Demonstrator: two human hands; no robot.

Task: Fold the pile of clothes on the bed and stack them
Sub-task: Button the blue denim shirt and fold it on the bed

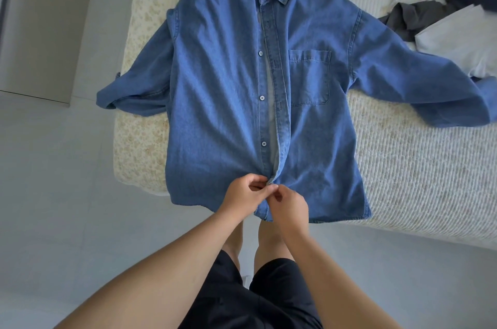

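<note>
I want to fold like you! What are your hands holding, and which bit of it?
Both the left hand and right hand pinch the blue denim shirt at its front button strip, near the bottom hem.

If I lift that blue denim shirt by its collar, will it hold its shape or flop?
Probably flop: the denim shirt lies creased, sleeves draped limp over the bed. Its front would likely gape, since the buttons above both hands, left hand and right hand, look undone. Denim probably feels fairly heavy.
</note>
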